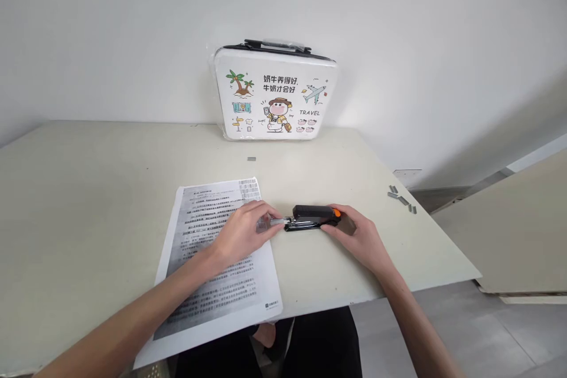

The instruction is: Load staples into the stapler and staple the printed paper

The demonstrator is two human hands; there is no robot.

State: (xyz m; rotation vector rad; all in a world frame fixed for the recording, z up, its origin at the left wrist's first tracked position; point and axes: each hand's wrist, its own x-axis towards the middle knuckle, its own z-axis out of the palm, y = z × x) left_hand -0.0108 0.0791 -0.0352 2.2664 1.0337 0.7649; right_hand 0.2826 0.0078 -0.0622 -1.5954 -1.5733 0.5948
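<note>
A black stapler (312, 217) with an orange part at its rear lies on the table, its front end pointing left. My right hand (357, 233) is closed around that rear end, thumb in front and fingers behind. At the stapler's front, my left hand (250, 225) pinches a small clear-and-grey piece (276, 222) that meets the metal front end. Whether this piece is joined to the stapler, I cannot tell. Beneath my left hand and forearm lies a printed paper sheet (212, 301), partly covered by them.
A white carry case (274, 94) with cartoon prints stands against the wall. One grey staple strip (251, 159) lies in front of it, and several more staple strips (403, 200) lie near the table's right edge. The sheet overhangs the table's front edge (336, 306).
</note>
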